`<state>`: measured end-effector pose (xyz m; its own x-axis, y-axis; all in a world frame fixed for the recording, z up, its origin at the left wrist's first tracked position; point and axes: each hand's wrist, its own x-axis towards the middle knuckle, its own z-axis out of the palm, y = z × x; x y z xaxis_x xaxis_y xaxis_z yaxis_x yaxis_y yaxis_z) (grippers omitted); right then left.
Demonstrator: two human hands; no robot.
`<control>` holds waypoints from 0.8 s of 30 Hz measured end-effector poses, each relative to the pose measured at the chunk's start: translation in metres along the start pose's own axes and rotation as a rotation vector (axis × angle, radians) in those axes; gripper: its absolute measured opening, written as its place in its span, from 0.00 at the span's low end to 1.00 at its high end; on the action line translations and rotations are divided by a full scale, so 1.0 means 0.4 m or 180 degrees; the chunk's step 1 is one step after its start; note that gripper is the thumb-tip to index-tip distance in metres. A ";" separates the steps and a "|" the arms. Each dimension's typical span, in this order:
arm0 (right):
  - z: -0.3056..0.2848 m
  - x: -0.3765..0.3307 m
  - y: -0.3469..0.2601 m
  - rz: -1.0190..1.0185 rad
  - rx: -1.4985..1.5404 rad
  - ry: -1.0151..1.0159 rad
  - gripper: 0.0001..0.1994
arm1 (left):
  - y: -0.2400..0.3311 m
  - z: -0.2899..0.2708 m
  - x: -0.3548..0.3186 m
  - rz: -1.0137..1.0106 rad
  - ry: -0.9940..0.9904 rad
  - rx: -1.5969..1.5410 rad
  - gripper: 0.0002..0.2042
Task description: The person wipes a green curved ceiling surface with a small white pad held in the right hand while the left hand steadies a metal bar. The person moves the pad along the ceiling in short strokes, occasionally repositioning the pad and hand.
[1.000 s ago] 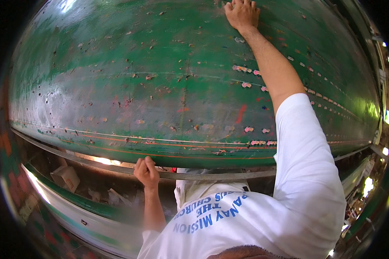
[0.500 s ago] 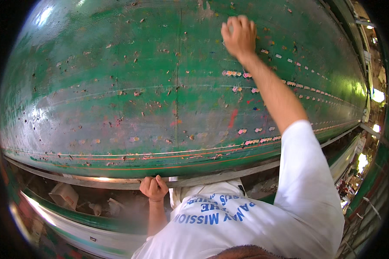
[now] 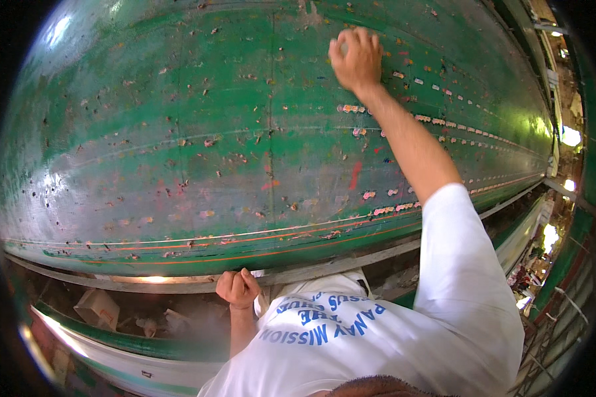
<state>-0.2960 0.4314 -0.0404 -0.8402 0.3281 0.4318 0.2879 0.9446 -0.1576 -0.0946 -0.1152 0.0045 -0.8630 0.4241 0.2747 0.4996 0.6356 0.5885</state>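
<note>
A long green table (image 3: 179, 132), worn and dotted with small scraps of tape and paint marks, fills the view. My right hand (image 3: 355, 58) is stretched far out over it, knuckles up and fingers curled down against the surface. What lies under the fingertips is hidden. A row of small pale tape bits (image 3: 351, 109) runs just below that hand. My left hand (image 3: 238, 288) is closed in a fist around the grey metal edge strip (image 3: 324, 268) along the near side of the table, by my white shirt.
Under the near edge is a lower shelf (image 3: 112, 337) with a cardboard box (image 3: 96, 308) and crumpled scraps. A green rail and a metal grille (image 3: 563, 317) run along the right, with bright openings beyond.
My right hand has drawn back across the table toward me. Its fingers, spread flat a second ago, are now curled. My left hand has kept its hold on the edge strip.
</note>
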 end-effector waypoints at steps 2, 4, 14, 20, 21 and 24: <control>0.030 0.040 0.021 -0.0111 -0.0039 0.0219 0.11 | 0.001 -0.008 -0.007 0.0008 0.0013 0.0064 0.19; 0.034 0.011 0.022 -0.0023 -0.0106 0.0383 0.11 | -0.004 -0.003 -0.013 -0.0008 -0.0012 0.0137 0.17; -0.020 -0.038 -0.010 -0.0069 -0.0142 0.0013 0.10 | 0.003 -0.005 -0.004 0.0048 0.0100 0.0047 0.16; -0.070 -0.157 -0.095 -0.0366 0.0132 -0.0189 0.10 | 0.003 0.005 -0.031 -0.0053 0.0135 0.0174 0.16; -0.087 -0.182 -0.097 -0.0314 0.0187 -0.0268 0.10 | 0.004 0.007 -0.033 -0.0084 0.0137 0.0169 0.17; -0.103 -0.202 -0.081 -0.0346 0.0347 -0.0360 0.10 | 0.004 0.003 -0.030 -0.0052 0.0057 0.0199 0.17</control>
<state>-0.2184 0.3747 -0.0339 -0.9117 0.2154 0.3498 0.1464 0.9659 -0.2133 -0.0836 -0.1184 0.0010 -0.8720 0.4019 0.2793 0.4886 0.6817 0.5445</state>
